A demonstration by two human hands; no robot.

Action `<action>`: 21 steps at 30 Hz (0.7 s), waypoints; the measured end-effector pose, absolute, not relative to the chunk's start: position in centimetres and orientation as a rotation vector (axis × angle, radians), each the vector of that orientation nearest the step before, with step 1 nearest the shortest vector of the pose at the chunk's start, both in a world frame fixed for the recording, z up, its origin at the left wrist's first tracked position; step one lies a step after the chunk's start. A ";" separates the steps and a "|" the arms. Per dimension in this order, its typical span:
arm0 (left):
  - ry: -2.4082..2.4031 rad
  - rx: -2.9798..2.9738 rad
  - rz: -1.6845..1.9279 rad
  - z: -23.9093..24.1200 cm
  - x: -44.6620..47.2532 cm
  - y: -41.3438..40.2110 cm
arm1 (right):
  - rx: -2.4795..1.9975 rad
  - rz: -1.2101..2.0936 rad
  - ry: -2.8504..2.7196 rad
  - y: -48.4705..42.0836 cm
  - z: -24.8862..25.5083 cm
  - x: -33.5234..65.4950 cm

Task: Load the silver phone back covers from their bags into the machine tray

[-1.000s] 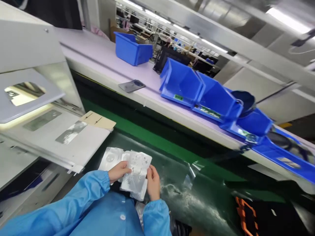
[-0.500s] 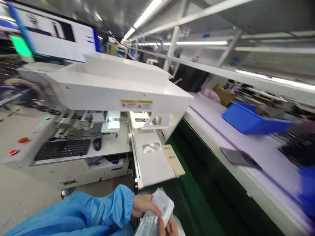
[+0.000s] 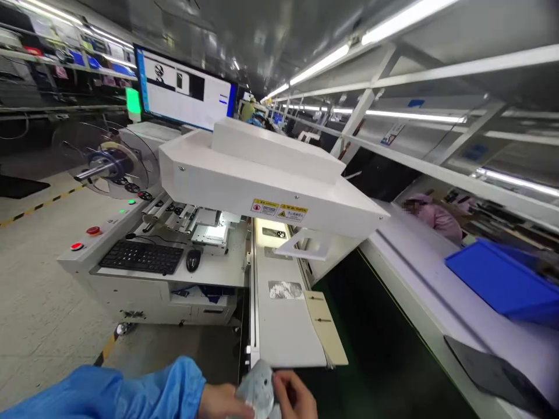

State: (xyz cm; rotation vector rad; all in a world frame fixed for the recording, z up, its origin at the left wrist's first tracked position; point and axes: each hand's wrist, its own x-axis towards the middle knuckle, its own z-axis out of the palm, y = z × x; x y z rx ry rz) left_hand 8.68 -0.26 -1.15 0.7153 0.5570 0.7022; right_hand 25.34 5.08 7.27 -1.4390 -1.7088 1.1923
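At the bottom of the view, my left hand (image 3: pixel 223 401), in a blue sleeve, is closed round the left side of a crinkled, translucent plastic bag (image 3: pixel 257 389). A dark round spot shows on the bag; its contents cannot be made out. My right hand (image 3: pixel 297 397) pinches the bag's right edge between thumb and fingers. Both hands are just below the near end of a white conveyor belt (image 3: pixel 286 334). On the belt lies a flat, silvery rectangular piece (image 3: pixel 286 290), and similar pieces lie farther in, under the machine.
A white machine (image 3: pixel 262 180) spans the belt. Left of the belt are a keyboard (image 3: pixel 142 257), a mouse (image 3: pixel 193 260) and a film reel (image 3: pixel 109 163). A beige plate (image 3: pixel 325 326) edges the belt. On the right bench stands a blue bin (image 3: pixel 502 279); a person in pink (image 3: pixel 437 218) is beyond.
The view has swung left, so the machine appears farther right. My hands stay on the plastic bag, which now sits lower in view, near the belt's end.
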 end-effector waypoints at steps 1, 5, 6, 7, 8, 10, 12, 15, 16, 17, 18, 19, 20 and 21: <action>0.594 0.636 0.681 -0.6 8.5 -0.8 | -1.415 1.220 -1.792 5.5 7.6 25.2; 0.662 0.418 0.603 1.7 7.0 -1.4 | -1.573 0.918 -1.668 8.2 6.7 26.4; 0.709 0.372 0.597 2.0 6.5 -1.1 | -1.640 0.824 -1.572 9.2 5.8 27.2; 0.743 0.313 0.597 2.1 5.9 -0.8 | -1.725 0.749 -1.450 10.3 4.6 27.9; 0.774 0.254 0.598 2.1 5.3 -0.4 | -1.814 0.687 -1.357 11.3 3.4 28.7; 0.821 0.156 0.617 1.8 3.9 0.2 | -1.958 0.595 -1.293 13.1 1.1 29.8; 0.853 0.103 0.657 1.4 2.4 0.6 | -2.050 0.492 -1.373 14.2 -0.3 30.0; 0.885 0.071 0.727 1.0 0.5 1.1 | -2.076 0.195 -1.523 14.4 -0.7 28.5; 0.893 0.057 0.750 1.0 0.0 1.2 | -2.053 0.115 -1.581 14.1 -0.5 27.6; 0.895 0.041 0.772 1.1 -0.4 1.4 | -2.021 0.069 -1.655 13.7 -0.2 26.6; 0.893 0.025 0.790 1.1 -0.6 1.5 | -1.985 0.063 -1.745 13.3 0.0 25.5; 0.889 0.010 0.805 1.2 -0.8 1.7 | -1.948 0.090 -1.844 12.9 0.1 24.5; 0.886 -0.002 0.816 1.3 -0.8 1.8 | -1.918 0.132 -1.940 12.6 0.0 23.5; 0.885 -0.010 0.823 1.4 -0.7 1.9 | -1.898 0.175 -2.020 12.4 -0.1 22.7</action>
